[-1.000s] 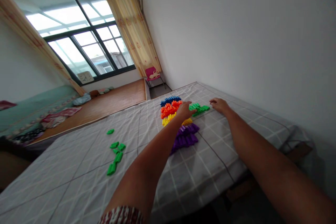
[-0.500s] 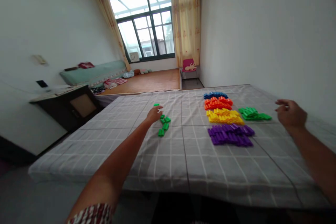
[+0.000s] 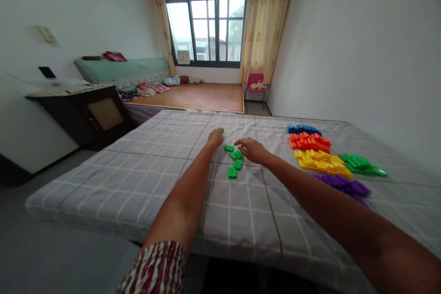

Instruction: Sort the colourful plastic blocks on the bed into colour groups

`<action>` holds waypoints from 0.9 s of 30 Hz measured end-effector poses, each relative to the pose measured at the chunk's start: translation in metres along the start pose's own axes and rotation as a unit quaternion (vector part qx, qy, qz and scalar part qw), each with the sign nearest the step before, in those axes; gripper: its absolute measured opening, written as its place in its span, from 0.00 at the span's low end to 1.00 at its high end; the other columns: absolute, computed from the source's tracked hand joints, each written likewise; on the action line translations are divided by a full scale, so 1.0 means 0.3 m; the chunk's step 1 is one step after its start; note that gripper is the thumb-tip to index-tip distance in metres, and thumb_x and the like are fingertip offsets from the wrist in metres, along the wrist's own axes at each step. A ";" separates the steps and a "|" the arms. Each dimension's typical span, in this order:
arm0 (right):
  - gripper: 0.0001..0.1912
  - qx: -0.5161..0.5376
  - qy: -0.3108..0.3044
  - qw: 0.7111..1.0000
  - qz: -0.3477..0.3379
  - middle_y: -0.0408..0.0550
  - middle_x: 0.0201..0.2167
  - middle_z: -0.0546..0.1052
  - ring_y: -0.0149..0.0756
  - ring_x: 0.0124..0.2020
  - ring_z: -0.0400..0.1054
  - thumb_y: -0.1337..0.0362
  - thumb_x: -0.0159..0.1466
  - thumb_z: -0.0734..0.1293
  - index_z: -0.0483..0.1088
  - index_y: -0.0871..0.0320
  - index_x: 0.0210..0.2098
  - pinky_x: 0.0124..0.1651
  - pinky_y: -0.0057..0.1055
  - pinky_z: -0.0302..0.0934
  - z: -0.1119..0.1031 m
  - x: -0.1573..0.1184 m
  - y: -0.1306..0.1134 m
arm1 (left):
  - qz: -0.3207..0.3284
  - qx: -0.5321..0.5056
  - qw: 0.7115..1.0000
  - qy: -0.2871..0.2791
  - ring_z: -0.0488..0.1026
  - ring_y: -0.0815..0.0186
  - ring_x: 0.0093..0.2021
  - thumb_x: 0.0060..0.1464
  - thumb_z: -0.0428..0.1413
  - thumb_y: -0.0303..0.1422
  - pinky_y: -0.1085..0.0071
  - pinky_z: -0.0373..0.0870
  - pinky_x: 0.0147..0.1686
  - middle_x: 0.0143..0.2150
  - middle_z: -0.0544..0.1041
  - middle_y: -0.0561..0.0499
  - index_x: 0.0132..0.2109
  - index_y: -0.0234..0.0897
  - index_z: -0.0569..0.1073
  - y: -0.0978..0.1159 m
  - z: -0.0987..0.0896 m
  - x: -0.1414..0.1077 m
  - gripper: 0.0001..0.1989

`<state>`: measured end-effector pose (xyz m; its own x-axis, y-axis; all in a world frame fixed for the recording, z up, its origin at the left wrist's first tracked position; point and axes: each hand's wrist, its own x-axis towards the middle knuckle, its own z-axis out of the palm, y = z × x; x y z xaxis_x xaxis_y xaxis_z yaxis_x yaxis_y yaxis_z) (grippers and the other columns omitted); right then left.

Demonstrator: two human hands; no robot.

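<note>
My left hand (image 3: 216, 138) is at the far middle of the cloth-covered surface, its fingers closed on a small green plastic block (image 3: 222, 132) that shows at the fingertips. Just to the right, my right hand (image 3: 253, 149) hovers by several loose green blocks (image 3: 237, 165), fingers apart with nothing visible in them. These blocks look like short paired tubes and lie in a loose line toward me. Off to the right are piles sorted by colour: blue (image 3: 303, 129), orange (image 3: 310, 142), yellow (image 3: 323, 162), purple (image 3: 344, 184) and green (image 3: 360, 164). My right forearm partly covers the purple pile.
A grey checked cloth (image 3: 138, 174) covers the surface. Beyond it are a low bed platform (image 3: 206, 96), a pink chair (image 3: 255, 81) and a window. A dark cabinet (image 3: 77, 112) stands at the left; a white wall runs along the right.
My right hand has come from beyond the right-hand green pile to the loose green blocks. My left hand has closed on the farthest green block. The view has turned slightly left.
</note>
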<state>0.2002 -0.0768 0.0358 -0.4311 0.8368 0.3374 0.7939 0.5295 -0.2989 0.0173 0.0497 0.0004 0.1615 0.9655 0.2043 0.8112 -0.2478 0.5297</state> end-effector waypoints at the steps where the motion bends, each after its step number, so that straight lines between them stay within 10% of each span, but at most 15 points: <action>1: 0.14 -0.007 -0.005 1.000 0.022 0.52 0.45 0.78 0.38 0.46 0.70 0.68 0.64 0.63 0.73 0.58 0.48 0.49 0.33 0.61 0.042 0.037 0.001 | -0.009 -0.008 1.000 0.004 0.68 0.65 0.59 0.54 0.48 0.22 0.70 0.61 0.59 0.58 0.73 0.46 0.56 0.35 0.71 -0.013 0.000 0.001 0.23; 8: 0.14 0.005 -0.026 0.997 0.073 0.49 0.38 0.79 0.37 0.39 0.71 0.62 0.58 0.70 0.75 0.57 0.43 0.42 0.29 0.61 0.169 0.118 0.078 | -0.056 -0.017 0.998 0.003 0.71 0.65 0.56 0.55 0.48 0.24 0.72 0.65 0.54 0.58 0.73 0.43 0.60 0.33 0.68 -0.081 -0.031 0.016 0.25; 16: 0.13 0.188 0.142 0.949 0.212 0.45 0.37 0.78 0.33 0.32 0.71 0.58 0.60 0.66 0.73 0.55 0.43 0.38 0.30 0.65 0.181 0.039 0.170 | -0.080 0.104 0.991 -0.012 0.71 0.53 0.54 0.57 0.52 0.40 0.60 0.68 0.50 0.56 0.72 0.41 0.58 0.46 0.68 0.015 -0.005 0.056 0.22; 27: 0.14 0.262 0.142 0.930 0.214 0.45 0.38 0.78 0.32 0.33 0.70 0.56 0.62 0.64 0.71 0.55 0.44 0.37 0.30 0.66 0.177 0.062 0.203 | -0.071 0.084 0.992 0.056 0.73 0.55 0.52 0.56 0.52 0.38 0.63 0.69 0.47 0.57 0.72 0.43 0.57 0.44 0.68 -0.064 0.009 0.064 0.22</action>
<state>0.2178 -0.0214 -0.0236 0.0671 0.9554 0.2876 0.5173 0.2132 -0.8288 0.0063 0.0732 -0.0082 -0.0176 0.9725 0.2323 0.9054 -0.0831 0.4164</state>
